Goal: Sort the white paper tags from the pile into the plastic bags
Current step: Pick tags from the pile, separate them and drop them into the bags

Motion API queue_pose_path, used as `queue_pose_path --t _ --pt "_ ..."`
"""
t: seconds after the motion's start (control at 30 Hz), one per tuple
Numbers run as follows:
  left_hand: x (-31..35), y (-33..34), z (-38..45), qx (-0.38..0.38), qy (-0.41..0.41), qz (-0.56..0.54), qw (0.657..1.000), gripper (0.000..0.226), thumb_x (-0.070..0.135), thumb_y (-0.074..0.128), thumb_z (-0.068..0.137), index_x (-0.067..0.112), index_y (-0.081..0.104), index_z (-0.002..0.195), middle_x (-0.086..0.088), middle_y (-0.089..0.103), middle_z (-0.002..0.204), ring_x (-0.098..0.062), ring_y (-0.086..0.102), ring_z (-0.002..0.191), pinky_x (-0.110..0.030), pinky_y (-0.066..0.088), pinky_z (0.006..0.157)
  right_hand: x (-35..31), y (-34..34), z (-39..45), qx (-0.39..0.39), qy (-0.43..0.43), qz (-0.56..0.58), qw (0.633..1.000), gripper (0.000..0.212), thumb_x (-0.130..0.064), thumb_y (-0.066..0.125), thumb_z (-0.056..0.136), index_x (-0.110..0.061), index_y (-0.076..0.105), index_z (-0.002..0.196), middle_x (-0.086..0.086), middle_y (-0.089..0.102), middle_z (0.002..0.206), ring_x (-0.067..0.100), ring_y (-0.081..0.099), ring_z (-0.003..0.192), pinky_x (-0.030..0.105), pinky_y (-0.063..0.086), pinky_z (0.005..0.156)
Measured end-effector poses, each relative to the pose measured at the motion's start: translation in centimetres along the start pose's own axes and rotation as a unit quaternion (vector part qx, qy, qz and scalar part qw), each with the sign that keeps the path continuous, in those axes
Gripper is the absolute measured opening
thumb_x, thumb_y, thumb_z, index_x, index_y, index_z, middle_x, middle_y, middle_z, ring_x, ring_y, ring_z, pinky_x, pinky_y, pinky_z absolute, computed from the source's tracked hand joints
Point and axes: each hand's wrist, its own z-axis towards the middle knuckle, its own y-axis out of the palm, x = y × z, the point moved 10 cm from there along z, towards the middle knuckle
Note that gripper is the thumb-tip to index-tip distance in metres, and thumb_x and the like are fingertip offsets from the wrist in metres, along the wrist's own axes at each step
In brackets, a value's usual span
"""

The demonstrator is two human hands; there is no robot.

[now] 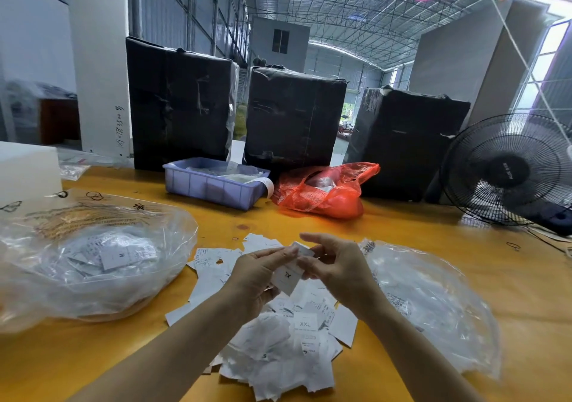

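The yellow surface [433,240] carries everything. At its back stand three black wrapped boxes [291,116], and a black fan [507,169] is at the right. On the left lies a big plastic bag [93,256] with tags already inside; a second plastic bag [433,302] lies on the right and looks flatter. Between the two bags is the pile [278,339] of white paper tags, spread under the arms.

Above the pile, the left hand [257,274] grips a tag marked XL [288,277] with curled fingers. The right hand [334,265] pinches a smaller tag [301,250] at its edge, just beside the left fingertips.

The tags are probably very light, thin and easy to bend. They seem to stick together in the pile, so I think it is best to pinch one by a free corner.
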Motion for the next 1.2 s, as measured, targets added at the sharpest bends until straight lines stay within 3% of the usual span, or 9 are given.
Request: queue_pose_path --t 0.23,0.43,0.5,0.63,0.77,0.9,1.0,1.2 --pt "0.5 -0.8 0.6 0.019 0.025 0.000 1.000 0.019 0.016 0.073 0.076 0.005 0.071 0.090 -0.009 0.068 0.075 -0.020 0.059 0.071 -0.027 0.047 0.060 -0.3 0.5 -0.2 -0.036 -0.004 0.001 0.999 0.033 -0.008 0.073 0.080 -0.011 0.066 0.112 0.008 0.070 0.080 0.012 0.066 0.064 0.034 0.057 0.069" --pt "0.5 -0.9 0.6 0.019 0.043 0.008 0.999 0.033 0.025 0.077 0.055 0.003 0.073 0.079 -0.014 0.070 0.076 -0.024 0.063 0.072 -0.029 0.051 0.063 -0.5 0.4 -0.4 -0.039 -0.007 0.040 0.998 0.014 0.000 0.072 0.079 -0.013 0.073 0.084 0.020 0.071 0.076 0.019 0.066 0.062 0.035 0.056 0.068" --pt "0.5 -0.8 0.5 0.015 0.039 0.021 0.999 0.037 0.030 0.077 0.054 0.004 0.073 0.080 -0.014 0.070 0.077 -0.025 0.063 0.073 -0.029 0.051 0.062 -0.4 0.2 -0.4 -0.032 -0.004 0.053 0.998 0.010 -0.001 0.071 0.080 -0.010 0.073 0.084 0.021 0.070 0.075 0.019 0.066 0.061 0.033 0.056 0.067" --pt "0.7 -0.5 0.6 -0.018 0.001 0.129 0.991 0.036 0.043 0.075 0.064 0.010 0.071 0.078 -0.005 0.068 0.068 -0.016 0.063 0.062 -0.023 0.050 0.053 0.5 -0.5 -0.2 -0.002 0.025 0.067 0.997 0.014 -0.001 0.067 0.083 -0.013 0.072 0.080 0.012 0.071 0.070 0.014 0.065 0.058 0.028 0.057 0.063" --pt "1.3 -1.5 0.9 -0.044 -0.009 0.264 0.964 0.009 0.021 0.076 0.078 0.012 0.074 0.079 -0.001 0.065 0.064 -0.008 0.056 0.051 -0.018 0.047 0.050 1.2 -0.5 -0.1 0.003 0.043 0.081 0.996 0.020 0.000 0.066 0.084 -0.017 0.072 0.076 0.003 0.070 0.063 0.011 0.065 0.057 0.023 0.056 0.061" --pt "2.7 -2.4 0.8 -0.060 -0.013 0.340 0.938 0.007 0.019 0.077 0.077 0.014 0.073 0.079 0.003 0.067 0.059 -0.005 0.054 0.048 -0.014 0.041 0.046 1.4 0.1 -0.2 -0.005 0.049 0.073 0.996 0.016 0.000 0.065 0.084 -0.014 0.072 0.080 0.003 0.071 0.064 0.013 0.068 0.058 0.022 0.057 0.061" --pt "5.9 -4.8 0.8 -0.001 0.012 0.391 0.920 0.006 0.021 0.078 0.075 0.019 0.073 0.075 0.005 0.068 0.059 -0.007 0.051 0.055 -0.013 0.038 0.043 1.3 0.0 -0.2 -0.014 0.046 0.030 0.998 0.010 -0.002 0.066 0.085 -0.010 0.072 0.087 0.006 0.072 0.072 0.015 0.070 0.062 0.024 0.058 0.063" --pt "15.8 -16.7 -1.2 0.231 0.087 0.468 0.849 0.011 0.015 0.077 0.076 0.010 0.071 0.084 -0.005 0.068 0.074 -0.013 0.055 0.060 -0.020 0.043 0.047 0.5 -3.7 0.5 -0.022 0.045 -0.119 0.992 0.011 -0.009 0.066 0.085 -0.017 0.070 0.079 0.000 0.070 0.070 0.012 0.066 0.057 0.024 0.051 0.057"
